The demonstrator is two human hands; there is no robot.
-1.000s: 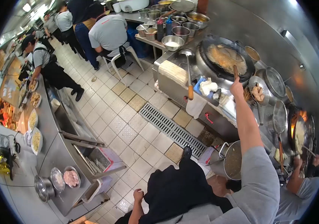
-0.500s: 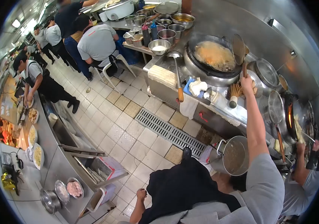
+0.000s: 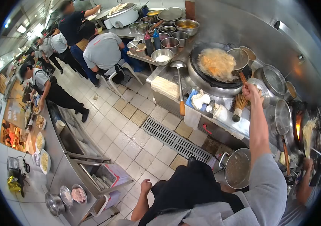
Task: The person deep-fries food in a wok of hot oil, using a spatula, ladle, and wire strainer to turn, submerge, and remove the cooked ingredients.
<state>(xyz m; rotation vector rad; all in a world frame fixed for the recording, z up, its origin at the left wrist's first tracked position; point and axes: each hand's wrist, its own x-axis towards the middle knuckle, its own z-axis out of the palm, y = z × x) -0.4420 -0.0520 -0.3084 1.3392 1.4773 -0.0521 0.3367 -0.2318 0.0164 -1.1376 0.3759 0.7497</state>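
My right hand (image 3: 251, 92) is closed round the wooden handle of a wire strainer (image 3: 239, 57). The strainer's round head hangs over the right rim of a large wok (image 3: 196, 62). Orange-golden food (image 3: 216, 62) bubbles in hot liquid inside that wok. Below my right hand, a bamboo brush (image 3: 238, 107) rests on the steel counter. My left hand (image 3: 145, 186) hangs low beside my dark apron, its fingers curled in and nothing visible in them.
A ladle (image 3: 180, 83) and folded towels (image 3: 165, 89) lie along the counter. A big pot (image 3: 239, 168) stands low at my right. A co-worker's arm (image 3: 304, 184) tosses food in another wok. Several people stand at left; one sits on a white chair (image 3: 127, 71).
The strainer has swung from nearly edge-on beside the wok to a flatter position over its right rim. At far right, the other person's food has been flung upward.
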